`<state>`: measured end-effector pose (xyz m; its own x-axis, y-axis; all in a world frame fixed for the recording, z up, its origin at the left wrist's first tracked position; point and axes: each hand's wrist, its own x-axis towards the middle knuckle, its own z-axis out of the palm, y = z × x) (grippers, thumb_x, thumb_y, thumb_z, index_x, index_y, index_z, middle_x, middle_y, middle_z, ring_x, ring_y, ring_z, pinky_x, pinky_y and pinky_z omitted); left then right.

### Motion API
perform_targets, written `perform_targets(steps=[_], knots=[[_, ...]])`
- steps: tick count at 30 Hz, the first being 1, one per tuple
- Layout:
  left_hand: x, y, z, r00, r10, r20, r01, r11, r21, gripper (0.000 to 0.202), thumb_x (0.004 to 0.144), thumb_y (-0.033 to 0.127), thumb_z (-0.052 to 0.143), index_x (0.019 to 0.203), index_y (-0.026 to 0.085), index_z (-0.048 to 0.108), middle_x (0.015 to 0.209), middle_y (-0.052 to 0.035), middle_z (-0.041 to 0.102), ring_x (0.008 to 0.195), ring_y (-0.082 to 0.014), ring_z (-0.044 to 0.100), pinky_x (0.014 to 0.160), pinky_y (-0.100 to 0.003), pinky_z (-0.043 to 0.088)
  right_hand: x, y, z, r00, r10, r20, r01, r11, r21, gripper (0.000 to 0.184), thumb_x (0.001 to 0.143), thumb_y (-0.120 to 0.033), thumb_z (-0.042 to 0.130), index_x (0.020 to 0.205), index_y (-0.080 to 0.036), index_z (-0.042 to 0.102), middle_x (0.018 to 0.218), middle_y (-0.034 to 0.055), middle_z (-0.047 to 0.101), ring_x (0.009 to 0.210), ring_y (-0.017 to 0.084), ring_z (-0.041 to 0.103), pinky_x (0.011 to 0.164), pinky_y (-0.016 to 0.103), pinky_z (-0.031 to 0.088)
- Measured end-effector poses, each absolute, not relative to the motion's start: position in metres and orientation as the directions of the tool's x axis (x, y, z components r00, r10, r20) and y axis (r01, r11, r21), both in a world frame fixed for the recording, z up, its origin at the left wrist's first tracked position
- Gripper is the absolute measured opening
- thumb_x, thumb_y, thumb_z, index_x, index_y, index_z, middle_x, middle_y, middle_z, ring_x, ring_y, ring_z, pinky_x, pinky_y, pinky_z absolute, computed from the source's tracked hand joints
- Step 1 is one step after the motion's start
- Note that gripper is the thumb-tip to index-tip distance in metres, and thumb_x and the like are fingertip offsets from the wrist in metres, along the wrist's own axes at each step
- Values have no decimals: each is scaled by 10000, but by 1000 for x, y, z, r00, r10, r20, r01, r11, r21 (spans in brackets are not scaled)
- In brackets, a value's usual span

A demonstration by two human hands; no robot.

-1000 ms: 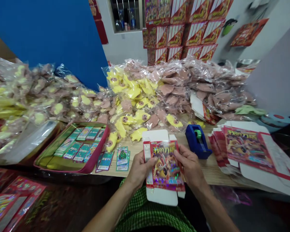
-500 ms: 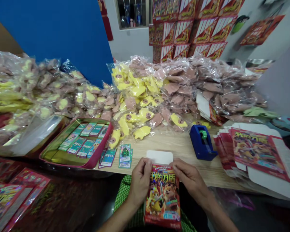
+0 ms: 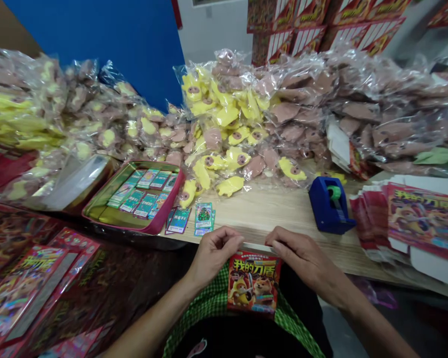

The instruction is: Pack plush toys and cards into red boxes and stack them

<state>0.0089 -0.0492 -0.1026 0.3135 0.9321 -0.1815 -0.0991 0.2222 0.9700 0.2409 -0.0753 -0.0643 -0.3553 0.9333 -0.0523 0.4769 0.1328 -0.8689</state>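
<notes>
Nearest, over the person's lap, the left hand (image 3: pixel 214 256) and right hand (image 3: pixel 302 256) form narrow grips at the top edge of a folded printed carton (image 3: pixel 254 283); whether they hold it, I cannot tell. That carton looks formed. To the right on the bench (image 3: pixel 269 214), flat printed blanks (image 3: pixel 425 219) lie unfolded past a blue tape dispenser (image 3: pixel 330 204). Farther off, bagged yellow-and-pink toys (image 3: pixel 224 129) lie heaped, unboxed.

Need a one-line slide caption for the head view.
Left hand and right hand hold a red printed carton at the wooden table's edge, near a blue tape dispenser.
</notes>
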Motion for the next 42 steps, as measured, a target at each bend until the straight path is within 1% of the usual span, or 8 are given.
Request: perform_targets(steps=[4, 11, 19, 26, 32, 36, 39, 42], knots=[[12, -47, -99, 387, 876, -288, -163, 372, 914, 489, 737, 465, 891, 1103, 181, 737, 855, -52, 761, 703, -153, 650, 713, -280, 498, 237, -71, -65, -343, 933, -107, 540, 103, -835, 192, 1066, -382, 415, 1010, -237, 528, 903, 8, 661, 801, 185, 599, 712, 306, 426], [1, -43, -107, 445, 873, -199, -2, 223, 975, 329, 849, 527, 762, 990, 237, 827, 961, -70, 802, 845, -233, 713, 813, -367, 546, 227, -73, -77, -328, 942, -75, 624, 156, -766, 178, 1012, -281, 412, 861, -230, 493, 787, 12, 622, 707, 190, 565, 658, 317, 390], [-20, -45, -121, 534, 846, -1, 22, -13, 1000, 210, 872, 336, 789, 1078, 309, 812, 1138, -62, 793, 1067, -249, 730, 995, -410, 542, 224, -91, -98, -365, 931, 28, 467, 210, -859, 136, 970, -182, 488, 992, -218, 617, 1028, 68, 664, 941, 227, 628, 827, 374, 487], [-23, -49, -124, 566, 824, 9, 22, -26, 999, 369, 862, 351, 799, 1227, 342, 751, 1316, -76, 723, 1227, -273, 674, 1096, -470, 498, 217, -98, -105, -218, 975, -43, 215, 5, -977, 162, 944, -294, 566, 1085, -227, 611, 1029, 50, 702, 932, 218, 688, 800, 343, 559], [-20, -48, -101, 484, 842, 238, 114, -330, 937, 177, 917, 260, 740, 1076, 295, 809, 1075, -59, 801, 951, -204, 763, 852, -341, 627, 252, -110, -99, 134, 973, 188, 603, 71, -794, 252, 956, -296, 507, 1160, -201, 620, 1020, 95, 702, 798, 206, 699, 661, 313, 569], [-25, -22, -60, 319, 771, 551, 220, -626, 748, 352, 926, 128, 702, 1183, 361, 762, 1135, 8, 782, 1021, -158, 741, 887, -279, 619, 288, -94, -97, 466, 806, 365, 801, -210, -560, 457, 874, -231, 469, 1288, -86, 594, 1334, 253, 612, 1237, 372, 616, 1008, 531, 529], [-13, 4, -46, 303, 632, 713, 261, -775, 575, 415, 919, 85, 699, 1234, 353, 734, 1210, 5, 745, 1060, -145, 716, 914, -270, 603, 308, -72, -98, 686, 716, 129, 569, -418, -709, 601, 803, -218, 542, 1376, -36, 535, 1408, 297, 562, 1412, 442, 463, 1138, 617, 401], [7, 25, -55, 368, 521, 770, 248, -853, 459, 353, 935, 86, 680, 1210, 298, 744, 1196, -31, 732, 1044, -148, 719, 890, -268, 609, 318, -54, -101, 744, 654, -136, 273, -484, -831, 522, 793, -272, 602, 1295, -130, 581, 1047, 194, 718, 1065, 399, 709, 914, 561, 578]])
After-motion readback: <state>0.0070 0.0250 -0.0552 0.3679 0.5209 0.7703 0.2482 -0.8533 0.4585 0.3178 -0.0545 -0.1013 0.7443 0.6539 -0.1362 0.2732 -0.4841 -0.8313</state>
